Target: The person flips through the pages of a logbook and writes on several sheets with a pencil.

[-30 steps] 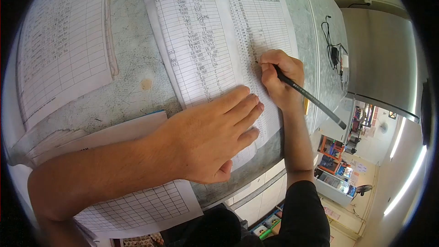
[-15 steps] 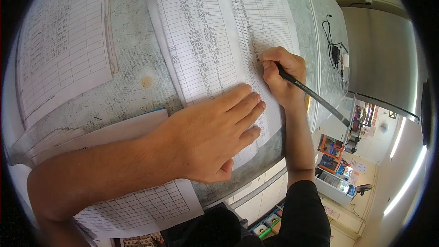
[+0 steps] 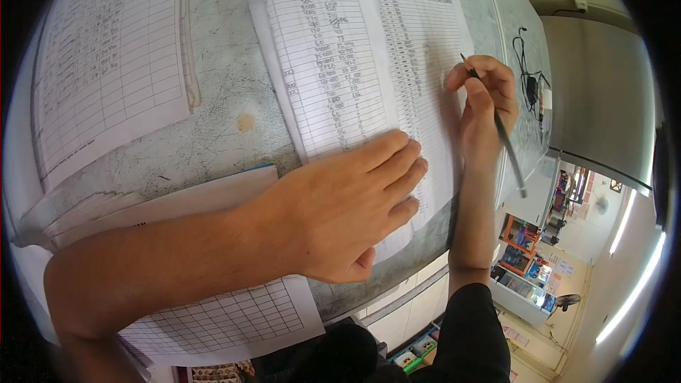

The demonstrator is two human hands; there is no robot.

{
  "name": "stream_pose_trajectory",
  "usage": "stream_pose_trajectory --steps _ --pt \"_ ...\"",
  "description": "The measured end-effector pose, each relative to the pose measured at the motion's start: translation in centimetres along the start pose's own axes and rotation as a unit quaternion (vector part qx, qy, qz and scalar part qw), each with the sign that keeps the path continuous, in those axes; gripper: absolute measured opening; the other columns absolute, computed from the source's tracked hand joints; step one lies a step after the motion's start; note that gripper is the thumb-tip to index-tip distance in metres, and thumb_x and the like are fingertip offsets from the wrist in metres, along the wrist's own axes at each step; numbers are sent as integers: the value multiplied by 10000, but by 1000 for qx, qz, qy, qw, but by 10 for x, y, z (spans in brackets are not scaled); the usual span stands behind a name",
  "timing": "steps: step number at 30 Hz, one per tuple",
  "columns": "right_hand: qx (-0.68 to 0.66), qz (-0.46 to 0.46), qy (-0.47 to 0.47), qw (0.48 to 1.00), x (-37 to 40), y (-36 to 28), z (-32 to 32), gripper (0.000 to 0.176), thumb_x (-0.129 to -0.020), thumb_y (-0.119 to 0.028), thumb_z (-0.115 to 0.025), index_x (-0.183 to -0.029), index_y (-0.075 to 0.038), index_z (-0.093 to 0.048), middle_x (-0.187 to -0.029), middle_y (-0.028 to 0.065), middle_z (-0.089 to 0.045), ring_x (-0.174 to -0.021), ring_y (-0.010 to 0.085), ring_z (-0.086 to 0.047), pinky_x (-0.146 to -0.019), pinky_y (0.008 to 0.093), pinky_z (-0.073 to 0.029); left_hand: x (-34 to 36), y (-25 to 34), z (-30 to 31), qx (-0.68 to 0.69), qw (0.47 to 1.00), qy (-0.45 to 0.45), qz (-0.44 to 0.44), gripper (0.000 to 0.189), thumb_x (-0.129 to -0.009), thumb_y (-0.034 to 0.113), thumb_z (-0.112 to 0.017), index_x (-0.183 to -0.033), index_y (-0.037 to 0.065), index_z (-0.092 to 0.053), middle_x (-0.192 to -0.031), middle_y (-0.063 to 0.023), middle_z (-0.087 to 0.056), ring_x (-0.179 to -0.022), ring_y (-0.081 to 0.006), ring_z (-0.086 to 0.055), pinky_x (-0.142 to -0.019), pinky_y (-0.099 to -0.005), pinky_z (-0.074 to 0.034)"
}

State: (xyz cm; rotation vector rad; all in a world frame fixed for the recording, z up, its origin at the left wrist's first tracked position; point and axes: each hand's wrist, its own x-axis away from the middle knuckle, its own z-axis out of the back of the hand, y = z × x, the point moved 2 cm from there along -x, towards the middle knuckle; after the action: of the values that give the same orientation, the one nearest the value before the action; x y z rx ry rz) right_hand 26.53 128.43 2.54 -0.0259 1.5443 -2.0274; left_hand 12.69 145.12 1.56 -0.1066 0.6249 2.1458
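Observation:
My left hand lies flat, fingers stretched out, across the lower part of a ruled sheet filled with handwritten number columns. Its fingertips reach onto a second printed table sheet at the right. My right hand is closed around a dark pencil beside that second sheet's right edge. The pencil's pointed tip is up near the thumb and forefinger and appears lifted off the paper. Its other end slants down to the right. My left hand hides the bottoms of both sheets.
Another handwritten sheet stack lies at the left of the worn metal table. Under my left forearm is a blank grid sheet. A black cable with an adapter lies at the right. Shelves and a fan show beyond.
My right hand has lifted away from the printed sheet, up and to the right, and the pencil has turned steeper in the fingers. My left hand stays flat on the papers; the view shifted slightly.

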Motion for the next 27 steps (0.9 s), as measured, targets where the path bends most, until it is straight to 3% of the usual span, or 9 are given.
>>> stream_pose_trajectory --steps 4,7,12,16,19,25,27 --pt "21 5 15 1000 3 -4 -2 178 -836 24 -528 -1011 20 -559 -797 92 -616 -721 135 -586 -692 264 -476 1 0 0 -25 999 26 -9 474 -770 390 -568 -1000 -18 -643 -1148 -225 -586 -1115 -300 -504 -1022 -384 -303" --pt "-23 -21 -37 999 4 -7 3 164 -835 31 -529 -997 19 -552 -819 88 -614 -714 134 -586 -696 274 -487 1 0 1 -28 999 41 -3 429 -765 393 -575 -929 3 -649 -1069 -197 -609 -1051 -286 -529 -1002 -384 -317" --pt "-34 -31 -39 998 7 -7 -5 168 -806 69 -552 -966 18 -554 -822 75 -609 -706 123 -582 -668 265 -490 -1 -4 6 1 999 33 11 376 -756 383 -590 -867 29 -652 -973 -141 -614 -1000 -262 -529 -991 -386 -323" --pt "-34 -26 -65 997 9 -10 -9 185 -782 76 -578 -955 16 -553 -844 78 -606 -709 113 -577 -648 248 -484 -3 -5 4 43 999 -8 18 384 -707 359 -638 -903 30 -627 -1174 -191 -560 -1143 -321 -473 -1058 -443 -286" --pt "-9 -33 -64 997 9 -9 -10 179 -768 74 -580 -934 15 -547 -854 83 -606 -711 106 -577 -640 237 -481 -2 -6 4 -2 999 31 15 406 -773 410 -587 -900 32 -660 -1035 -156 -608 -1062 -286 -507 -1031 -392 -291" --pt "-14 -44 -42 998 8 -11 -16 168 -759 83 -548 -914 18 -555 -769 68 -609 -629 99 -569 -584 228 -474 2 -7 -1 9 998 49 32 551 -809 463 -534 -1122 18 -621 -1262 -233 -527 -1242 -337 -426 -1110 -424 -205" --pt "10 -58 -50 997 8 -11 -16 139 -753 81 -529 -871 17 -566 -724 57 -604 -589 93 -556 -548 223 -461 1 -6 -1 -8 999 14 40 561 -779 443 -567 -1180 52 -600 -1320 -234 -477 -1275 -342 -389 -1120 -437 -200"
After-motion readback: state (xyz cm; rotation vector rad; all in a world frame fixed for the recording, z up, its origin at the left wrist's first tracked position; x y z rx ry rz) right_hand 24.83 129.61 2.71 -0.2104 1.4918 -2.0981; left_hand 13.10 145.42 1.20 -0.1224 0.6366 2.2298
